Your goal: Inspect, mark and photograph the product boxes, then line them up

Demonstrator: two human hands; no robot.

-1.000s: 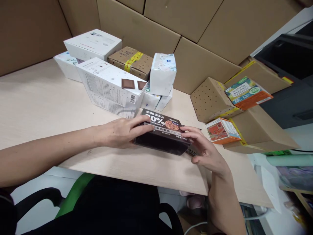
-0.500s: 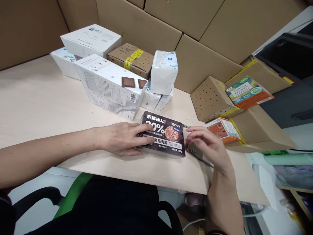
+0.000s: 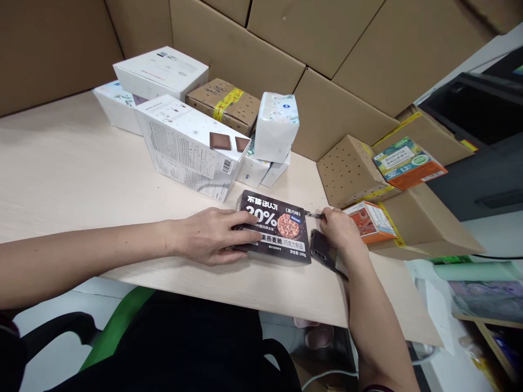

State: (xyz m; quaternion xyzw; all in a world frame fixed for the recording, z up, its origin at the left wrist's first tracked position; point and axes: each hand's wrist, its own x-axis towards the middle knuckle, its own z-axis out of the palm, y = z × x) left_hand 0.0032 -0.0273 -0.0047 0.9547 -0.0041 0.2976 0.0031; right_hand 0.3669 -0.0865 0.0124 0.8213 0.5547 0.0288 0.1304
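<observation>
A dark shrink-wrapped snack box [image 3: 292,247] lies flat on the table, its printed face up with a round crisp pictured on it. My left hand [image 3: 208,237] rests on its left end with fingers apart, two of them stretched across the top. Beyond the box's right end, my right hand [image 3: 337,228] is closed on a thin dark pen-like item [image 3: 314,214]; its exact kind does not show, and the fingers cover one end. Below that hand a dark phone [image 3: 321,247] with a camera strip lies beside the box, partly hidden by the wrist.
White cartons [image 3: 183,147], a taped brown box [image 3: 224,106] and tissue packs [image 3: 278,128] are grouped at the back. To the right stand open cardboard boxes [image 3: 351,171] with orange packages [image 3: 370,220]. The table's front edge [image 3: 229,300] runs close to my lap.
My right hand has moved from over the phone to the thin dark item behind it and closed on it. More of the phone shows. My left hand stays on the box.
</observation>
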